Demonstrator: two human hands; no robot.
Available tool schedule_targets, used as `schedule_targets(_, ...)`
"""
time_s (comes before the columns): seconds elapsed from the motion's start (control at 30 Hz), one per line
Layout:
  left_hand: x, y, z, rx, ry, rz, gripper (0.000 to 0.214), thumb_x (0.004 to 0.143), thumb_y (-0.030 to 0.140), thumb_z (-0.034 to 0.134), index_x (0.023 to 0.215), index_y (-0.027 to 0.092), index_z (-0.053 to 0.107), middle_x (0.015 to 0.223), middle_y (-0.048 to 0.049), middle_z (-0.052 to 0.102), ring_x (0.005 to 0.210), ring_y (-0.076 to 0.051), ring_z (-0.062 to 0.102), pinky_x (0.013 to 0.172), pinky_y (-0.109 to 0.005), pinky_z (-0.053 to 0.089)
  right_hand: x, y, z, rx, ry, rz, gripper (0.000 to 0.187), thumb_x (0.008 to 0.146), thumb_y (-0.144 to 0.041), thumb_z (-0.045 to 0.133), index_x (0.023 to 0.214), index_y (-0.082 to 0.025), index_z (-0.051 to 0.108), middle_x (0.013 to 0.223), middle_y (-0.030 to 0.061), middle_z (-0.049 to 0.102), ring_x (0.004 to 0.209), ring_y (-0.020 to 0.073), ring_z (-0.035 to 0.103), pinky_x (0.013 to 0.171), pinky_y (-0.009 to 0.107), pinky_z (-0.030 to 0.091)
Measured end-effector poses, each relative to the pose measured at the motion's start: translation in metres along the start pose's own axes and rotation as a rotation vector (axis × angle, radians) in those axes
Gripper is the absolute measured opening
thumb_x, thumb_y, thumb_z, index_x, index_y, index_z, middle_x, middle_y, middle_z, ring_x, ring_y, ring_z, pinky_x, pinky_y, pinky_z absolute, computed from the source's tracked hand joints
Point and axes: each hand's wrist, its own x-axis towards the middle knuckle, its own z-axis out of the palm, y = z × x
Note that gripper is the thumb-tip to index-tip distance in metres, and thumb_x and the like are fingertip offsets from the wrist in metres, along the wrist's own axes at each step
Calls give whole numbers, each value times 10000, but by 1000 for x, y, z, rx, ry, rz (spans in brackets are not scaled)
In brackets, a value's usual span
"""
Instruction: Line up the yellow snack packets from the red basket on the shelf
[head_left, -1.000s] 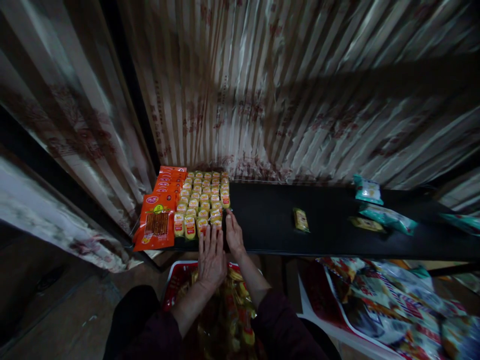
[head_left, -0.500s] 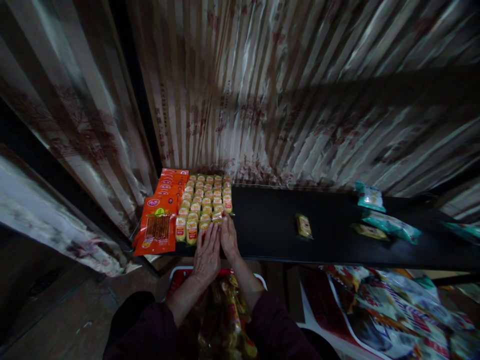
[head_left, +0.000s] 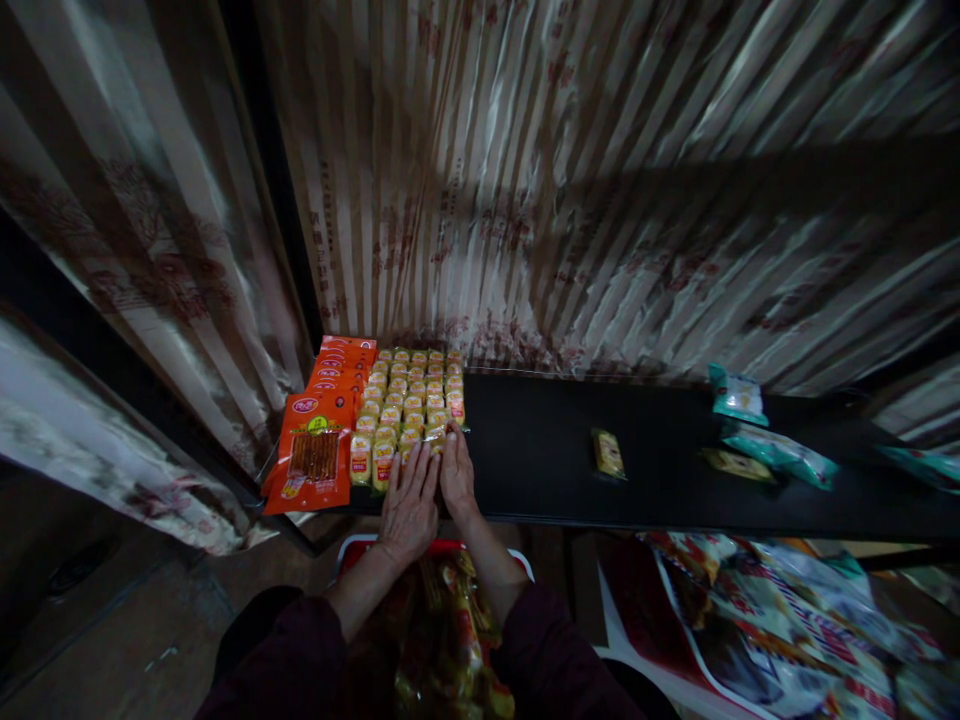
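Rows of small yellow snack packets lie side by side on the left end of a black shelf. My left hand lies flat with fingers stretched out, its tips on the front row of packets. My right hand rests beside it, fingers extended, touching the right front corner of the same rows. Left of the packets, a stack of orange snack bags overlaps toward the back. A bag of more yellow packets sits in my lap below the shelf.
A single yellow packet lies alone mid-shelf. Teal packets and another teal packet lie at the shelf's right end. Striped patterned curtains hang behind and to the left. Large printed bags lie on the floor at right.
Both hands slid forward from the shelf edge onto the front row of yellow packets and drew closer together. The view shifted slightly.
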Motion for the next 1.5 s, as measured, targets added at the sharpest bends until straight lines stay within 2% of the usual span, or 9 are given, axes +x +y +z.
schedule_targets(0.3,0,-3,-3,-7,-12,3,621,869,259,444,1454,93,316,1540,-133,287,1458,-265,158,1192,-498,103,-1,3,5,-3,51,-9,616,930,-551,242,1332,-158,494,1381,128,516,1314,215,432,1122,402,299)
schedule_targets(0.47,-2,-4,-5,-14,-4,17,652,856,257,467,1466,110,292,1546,-138,272,1459,-268,147,1188,-509,113,-6,0,-2,-26,78,8,658,920,-558,222,1329,-112,482,1394,166,488,1336,236,398,1136,421,262)
schedule_targets(0.63,-16,4,-13,-12,-5,13,670,820,207,498,1457,117,313,1548,-160,258,1457,-291,138,1176,-515,166,-22,-1,-14,-4,163,-40,638,925,-548,239,1312,-109,491,1382,170,497,1305,228,429,1117,418,290)
schedule_targets(0.9,-89,43,-32,-110,-105,76,467,833,153,441,1289,106,531,1534,-132,308,1458,-262,148,1170,-481,254,-90,8,-47,-38,186,-118,547,950,-488,264,1267,-130,531,1304,158,561,1229,213,499,1081,416,346)
schedule_targets(1.03,-128,57,-24,-188,-186,38,357,797,104,428,1076,84,650,1480,-148,405,1444,-268,208,1149,-484,308,-136,22,-64,-85,143,-87,517,946,-463,277,1220,-134,568,1239,155,601,1173,227,537,1041,440,390)
schedule_targets(1.13,-150,65,-15,-233,-241,3,448,770,62,401,1165,75,614,1443,-142,460,1419,-259,281,1127,-480,344,-167,43,-74,-207,99,-71,434,919,-409,340,1160,-171,611,1181,131,635,1151,248,542,1032,483,386)
schedule_targets(1.27,-168,80,-10,-282,-360,-52,543,788,98,407,1322,100,508,1390,-119,528,1377,-247,369,1118,-467,353,-202,78,-85,-310,51,-101,387,842,-297,403,1118,-162,637,1139,143,648,1123,272,553,1013,508,402)
schedule_targets(1.4,-171,95,-7,-301,-425,-210,517,844,164,401,1352,97,474,1377,-140,536,1355,-232,403,1103,-428,373,-228,102,-92,-392,25,-93,406,820,-243,414,1156,-143,619,1183,157,629,1130,269,555,998,488,431)
schedule_targets(1.5,-167,103,-5,-409,-492,-342,545,829,152,412,1372,121,456,1389,-127,527,1364,-223,388,1134,-430,330,-236,110,-94,-405,-19,-117,403,834,-241,405,1160,-139,618,1186,157,635,1120,265,568,983,468,451)
